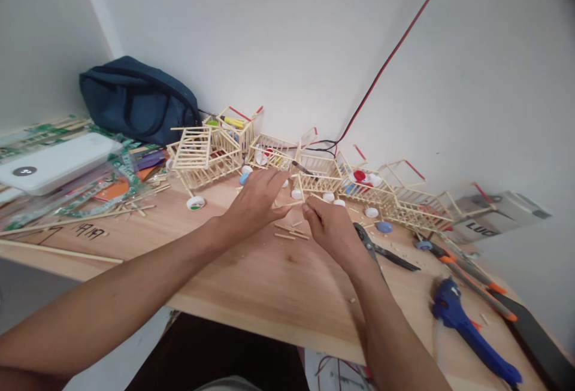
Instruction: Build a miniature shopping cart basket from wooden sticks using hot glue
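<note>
My right hand is closed, its thumb and forefinger pinched on the end of a thin wooden stick. Beside it, my left hand has its fingers stretched out, with the thumb apart from them and close to that stick's other end. Just beyond both hands stands a small cart made of sticks, with white bottle-cap wheels. Short cut sticks lie on the table in front of the fingers. My left fingers partly cover the things behind them.
Several more stick carts line the wall, some with red handles. Pliers and a blue glue gun lie at right. A white power bank, plastic wrappers and a dark blue bag are at left. A cable hangs along the wall.
</note>
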A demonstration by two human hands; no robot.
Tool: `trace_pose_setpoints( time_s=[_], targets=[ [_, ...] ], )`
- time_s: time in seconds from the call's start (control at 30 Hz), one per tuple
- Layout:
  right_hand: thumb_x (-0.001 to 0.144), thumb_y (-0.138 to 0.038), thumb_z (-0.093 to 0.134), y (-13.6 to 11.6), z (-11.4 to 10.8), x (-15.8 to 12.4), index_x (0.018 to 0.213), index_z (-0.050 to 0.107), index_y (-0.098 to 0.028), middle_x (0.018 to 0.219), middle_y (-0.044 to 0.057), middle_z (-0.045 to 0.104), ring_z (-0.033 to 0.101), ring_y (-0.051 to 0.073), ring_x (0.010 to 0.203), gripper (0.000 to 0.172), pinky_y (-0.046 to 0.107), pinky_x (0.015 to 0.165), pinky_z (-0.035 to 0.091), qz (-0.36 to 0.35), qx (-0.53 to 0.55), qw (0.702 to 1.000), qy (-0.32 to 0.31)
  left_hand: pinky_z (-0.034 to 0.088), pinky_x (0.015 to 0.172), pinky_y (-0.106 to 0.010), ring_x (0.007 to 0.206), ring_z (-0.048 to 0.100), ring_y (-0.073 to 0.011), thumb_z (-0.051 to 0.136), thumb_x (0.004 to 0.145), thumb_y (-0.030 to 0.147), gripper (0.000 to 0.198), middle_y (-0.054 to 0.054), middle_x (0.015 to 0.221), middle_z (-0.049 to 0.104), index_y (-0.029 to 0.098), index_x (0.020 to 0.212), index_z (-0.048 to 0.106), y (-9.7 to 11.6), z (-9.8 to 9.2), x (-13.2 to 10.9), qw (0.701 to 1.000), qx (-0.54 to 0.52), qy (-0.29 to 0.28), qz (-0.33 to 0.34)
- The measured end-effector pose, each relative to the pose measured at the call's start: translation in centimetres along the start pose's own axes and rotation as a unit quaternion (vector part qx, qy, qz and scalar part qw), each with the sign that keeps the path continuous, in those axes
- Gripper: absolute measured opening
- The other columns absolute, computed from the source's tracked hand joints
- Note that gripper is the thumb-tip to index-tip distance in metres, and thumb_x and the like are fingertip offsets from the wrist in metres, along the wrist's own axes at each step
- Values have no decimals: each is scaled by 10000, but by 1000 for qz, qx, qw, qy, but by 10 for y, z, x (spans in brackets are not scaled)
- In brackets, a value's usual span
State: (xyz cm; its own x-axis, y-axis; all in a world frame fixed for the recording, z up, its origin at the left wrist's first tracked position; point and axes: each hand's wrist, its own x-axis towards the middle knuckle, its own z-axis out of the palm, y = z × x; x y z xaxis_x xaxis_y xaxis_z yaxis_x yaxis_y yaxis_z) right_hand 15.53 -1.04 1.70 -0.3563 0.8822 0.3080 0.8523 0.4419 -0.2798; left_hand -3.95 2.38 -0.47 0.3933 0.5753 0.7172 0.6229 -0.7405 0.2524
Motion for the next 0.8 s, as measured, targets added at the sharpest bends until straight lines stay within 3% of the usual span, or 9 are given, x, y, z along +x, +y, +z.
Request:
trace_pose_setpoints(
  time_s=[0.8],
  targets=[
    [933, -258, 380, -2, -1, 0, 669, 405, -218, 588, -13, 459, 406, 142, 550, 269, 262, 554, 231, 6, -3, 1000, -2, 443, 899, -406, 1067, 565, -271, 686, 776, 223, 481, -114, 1128, 606, 171, 1208, 483, 0, 0, -1, 1000, 4, -5, -2]
  ],
)
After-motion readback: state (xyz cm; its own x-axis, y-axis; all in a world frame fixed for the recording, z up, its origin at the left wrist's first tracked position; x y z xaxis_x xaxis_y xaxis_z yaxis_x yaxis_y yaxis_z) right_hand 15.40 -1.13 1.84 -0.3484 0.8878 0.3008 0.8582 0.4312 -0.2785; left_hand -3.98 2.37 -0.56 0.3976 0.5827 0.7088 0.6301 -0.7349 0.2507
